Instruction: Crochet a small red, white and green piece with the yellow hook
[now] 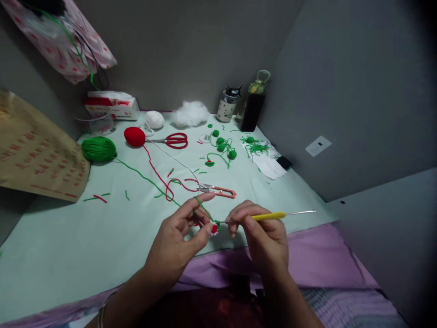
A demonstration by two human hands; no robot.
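Note:
My left hand (186,228) pinches a small red and green crochet piece (214,228), with green yarn running over its raised forefinger. That strand (143,176) leads back across the table to a green yarn ball (99,149). My right hand (262,232) grips a yellow-handled crochet hook (273,216), whose tip meets the piece. A red yarn ball (134,136) lies further back, its strand curling toward my hands.
Orange thread snips (218,190) lie just beyond my hands. Red scissors (175,140), white yarn (154,119), stuffing (190,114), a cup (226,108), a dark bottle (253,107) and small green crocheted bits (223,146) sit at the back. A tissue box (112,105) is far left.

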